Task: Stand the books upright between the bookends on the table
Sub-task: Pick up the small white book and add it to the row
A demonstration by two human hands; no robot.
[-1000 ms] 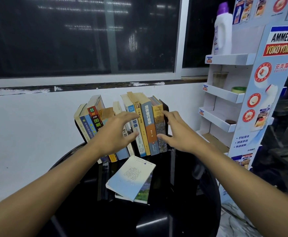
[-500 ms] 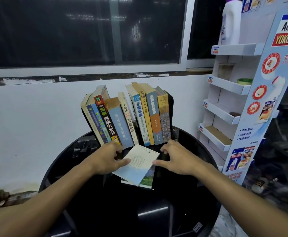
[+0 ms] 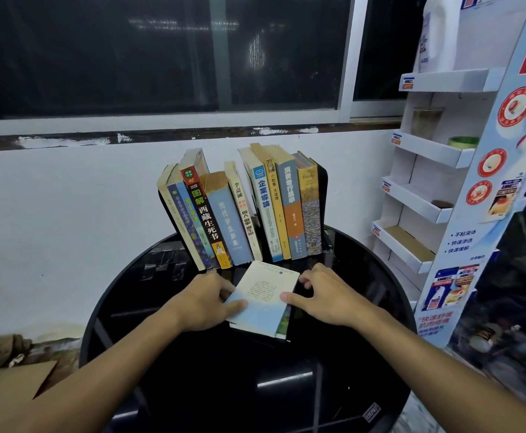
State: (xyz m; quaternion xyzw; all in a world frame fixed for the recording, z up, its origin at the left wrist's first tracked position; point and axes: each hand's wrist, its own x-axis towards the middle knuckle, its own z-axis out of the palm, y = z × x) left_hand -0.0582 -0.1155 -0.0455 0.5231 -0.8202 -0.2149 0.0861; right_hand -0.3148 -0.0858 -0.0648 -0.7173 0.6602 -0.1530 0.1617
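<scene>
A row of paperback books [image 3: 243, 210] stands on the round black glossy tabletop [image 3: 193, 385], spines facing the camera, against the white wall under the dark window. The left group leans to the left; the right group stands closer to upright, and a narrow gap separates the two near the middle. A black bookend [image 3: 322, 195] shows at the right end of the row, touching the last book; another dark edge shows behind the leftmost book. In front of the row lies a thin pale book with a cream and light-blue cover [image 3: 263, 298], flat on top of a second book with a green landscape cover [image 3: 283, 323], of which only a strip shows. The left hand [image 3: 207, 300] rests on the pale book's left edge, thumb on the cover, fingers curled at its side. The right hand [image 3: 324, 296] meets its right edge, thumb on the cover, fingers bent beside it. A white cardboard display shelf [image 3: 427, 189] stands to the right
</scene>
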